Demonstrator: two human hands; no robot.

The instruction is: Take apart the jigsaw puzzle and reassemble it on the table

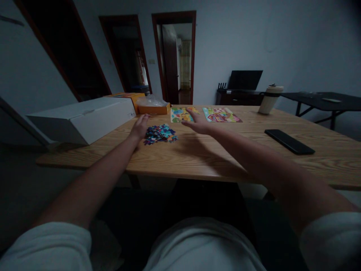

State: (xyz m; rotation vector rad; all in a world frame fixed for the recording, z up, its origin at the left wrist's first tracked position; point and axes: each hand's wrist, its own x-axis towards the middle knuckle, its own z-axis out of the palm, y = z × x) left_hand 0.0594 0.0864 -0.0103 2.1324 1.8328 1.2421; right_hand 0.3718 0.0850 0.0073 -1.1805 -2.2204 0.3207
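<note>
A heap of blue and multicoloured jigsaw puzzle pieces (161,133) lies on the wooden table (197,158). Against the heap's left side rests my left hand (140,127), its fingers stretched forward and holding nothing that I can see. My right hand (196,122) hovers to the right of the heap, thumb and fingers spread, with a shadow below it. Just beyond that hand is a colourful picture sheet (177,115), partly covered by the fingers. A second picture sheet (221,114) with pink and red drawings lies to its right.
A long white box (84,116) stands on the left. Behind it are an orange box (135,98) and an open orange tray (153,110) holding clear plastic. On the right are a black phone-like slab (289,141) and a cream tumbler (270,99).
</note>
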